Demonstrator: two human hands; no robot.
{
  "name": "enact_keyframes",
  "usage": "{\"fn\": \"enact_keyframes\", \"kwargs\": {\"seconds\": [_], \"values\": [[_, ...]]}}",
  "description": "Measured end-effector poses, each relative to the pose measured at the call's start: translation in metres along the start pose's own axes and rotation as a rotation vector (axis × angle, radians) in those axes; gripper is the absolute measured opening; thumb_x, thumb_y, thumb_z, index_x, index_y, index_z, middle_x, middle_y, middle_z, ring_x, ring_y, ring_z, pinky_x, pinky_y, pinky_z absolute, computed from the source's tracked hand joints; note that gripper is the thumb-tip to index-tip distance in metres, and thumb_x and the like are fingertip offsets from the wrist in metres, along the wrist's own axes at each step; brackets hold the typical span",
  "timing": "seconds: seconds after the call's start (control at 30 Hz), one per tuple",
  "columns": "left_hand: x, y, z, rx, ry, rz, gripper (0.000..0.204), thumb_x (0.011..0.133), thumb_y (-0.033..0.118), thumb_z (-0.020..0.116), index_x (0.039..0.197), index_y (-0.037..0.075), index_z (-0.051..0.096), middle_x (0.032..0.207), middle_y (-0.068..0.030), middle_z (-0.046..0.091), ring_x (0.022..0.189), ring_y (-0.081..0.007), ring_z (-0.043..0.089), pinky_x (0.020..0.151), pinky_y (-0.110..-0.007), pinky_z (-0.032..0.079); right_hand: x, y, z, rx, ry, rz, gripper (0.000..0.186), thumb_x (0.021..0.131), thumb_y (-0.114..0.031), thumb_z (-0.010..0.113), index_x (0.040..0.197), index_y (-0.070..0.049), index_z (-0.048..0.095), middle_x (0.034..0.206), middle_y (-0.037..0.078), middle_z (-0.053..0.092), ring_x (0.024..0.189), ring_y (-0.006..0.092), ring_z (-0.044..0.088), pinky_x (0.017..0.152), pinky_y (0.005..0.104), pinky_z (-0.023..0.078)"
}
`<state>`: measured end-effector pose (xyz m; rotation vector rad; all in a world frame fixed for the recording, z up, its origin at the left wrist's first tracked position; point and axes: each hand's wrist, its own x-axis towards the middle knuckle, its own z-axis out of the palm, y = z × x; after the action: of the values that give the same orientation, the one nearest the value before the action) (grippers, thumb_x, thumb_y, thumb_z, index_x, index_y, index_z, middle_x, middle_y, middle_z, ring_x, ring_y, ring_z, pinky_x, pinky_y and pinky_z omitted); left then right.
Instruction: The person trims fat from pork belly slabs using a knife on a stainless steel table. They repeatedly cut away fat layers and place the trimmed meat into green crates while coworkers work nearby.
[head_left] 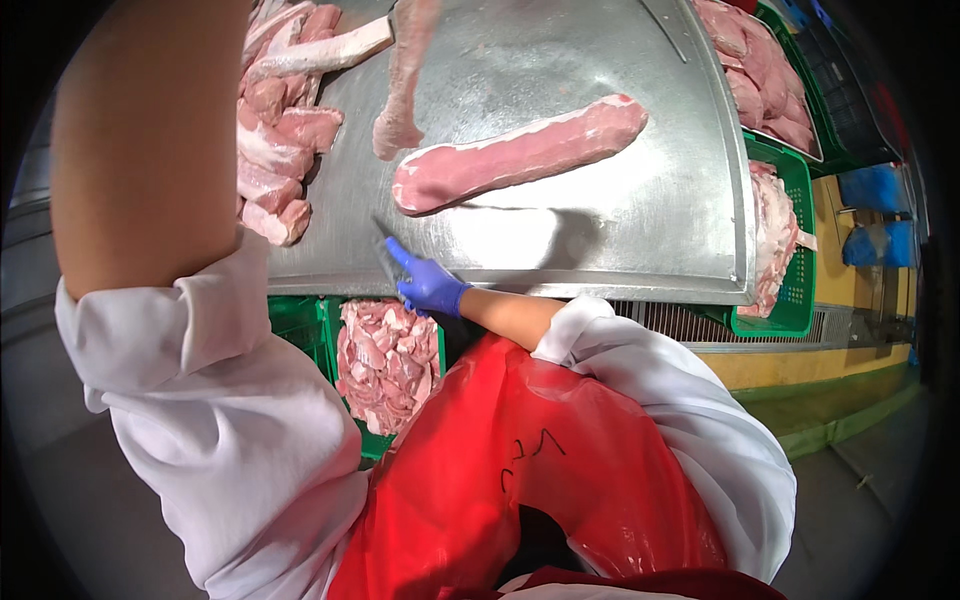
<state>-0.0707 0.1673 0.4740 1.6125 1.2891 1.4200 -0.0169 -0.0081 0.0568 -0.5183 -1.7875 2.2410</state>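
My right hand (pixel 430 285), in a blue-purple glove, is closed round a knife (pixel 388 258) at the table's near edge. Its blade points away and to the left, with the index finger stretched along it. My left forearm (pixel 150 150) reaches up past the top left edge, so that hand is out of sight. Beyond the knife, a long pink slab of pork loin (pixel 520 155) lies slantwise on the metal table (pixel 500 60). Just left of the loin, a pale strip of meat (pixel 400 90), slightly blurred, runs up to the top edge; what holds its upper end, if anything, is hidden.
Cut meat pieces (pixel 275 140) are heaped at the table's left. Below the near edge stands a green crate of small trimmings (pixel 385 365). On the right are a green crate (pixel 800 235) with pale fatty meat and a tray of pink cuts (pixel 760 75). A thin rod (pixel 665 28) lies at the far side.
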Motion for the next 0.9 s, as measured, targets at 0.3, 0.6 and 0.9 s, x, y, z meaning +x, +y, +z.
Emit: {"fn": "enact_keyframes", "kwargs": {"seconds": [0.3,0.6,0.9], "values": [[-0.031,0.029,-0.004,0.085,0.081,0.113,0.008,0.091,0.012,0.066,0.098,0.009,0.063,0.085,0.0,0.06,0.077,-0.0098,0.058,0.069,-0.026,0.047,-0.114,-0.089,-0.136,-0.428,-0.306,0.053,0.081,0.093,-0.011,0.049,0.163,-0.027,0.011,0.08,0.013,0.067,0.063,0.0216,0.067,0.07,0.0359,0.057],[-0.31,-0.312,0.061,0.143,0.052,-0.751,0.02,0.088,0.019,0.069,0.101,0.005,0.062,0.083,-0.004,0.059,0.076,-0.0174,0.059,0.072,-0.033,0.05,-0.361,-0.093,-0.266,-0.369,-0.003,0.486,0.076,0.094,-0.009,0.055,0.16,-0.033,0.025,0.071,0.004,0.065,0.058,0.0116,0.062,0.058,0.0275,0.056],[-0.322,-0.333,0.132,1.009,-0.095,-0.347,0.034,0.079,0.021,0.07,0.102,-0.001,0.06,0.102,-0.0241,0.061,0.095,-0.0411,0.061,0.084,-0.049,0.051,-0.264,-0.06,-0.246,-0.755,-0.001,0.357,0.075,0.09,-0.018,0.055,0.159,-0.026,0.028,0.08,0.021,0.068,0.065,0.0368,0.066,0.071,0.0446,0.055]]}}
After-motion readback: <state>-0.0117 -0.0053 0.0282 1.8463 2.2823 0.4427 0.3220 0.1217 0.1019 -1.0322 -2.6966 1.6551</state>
